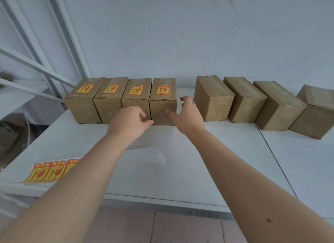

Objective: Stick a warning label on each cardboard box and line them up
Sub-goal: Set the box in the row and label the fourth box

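White table (180, 170): 4 unlabeled boxes (213, 98) right, label sheet (48, 172) left.

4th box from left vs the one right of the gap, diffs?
The fourth box carries a red-and-yellow warning label on top; the fifth box has a bare taped top. The fourth box stands flush against the labelled row, square to the table edge; the fifth box is angled, apart across a gap. The left hand and right hand flank the fourth box; none near the fifth. Both are brown, taped shut, similar in size.
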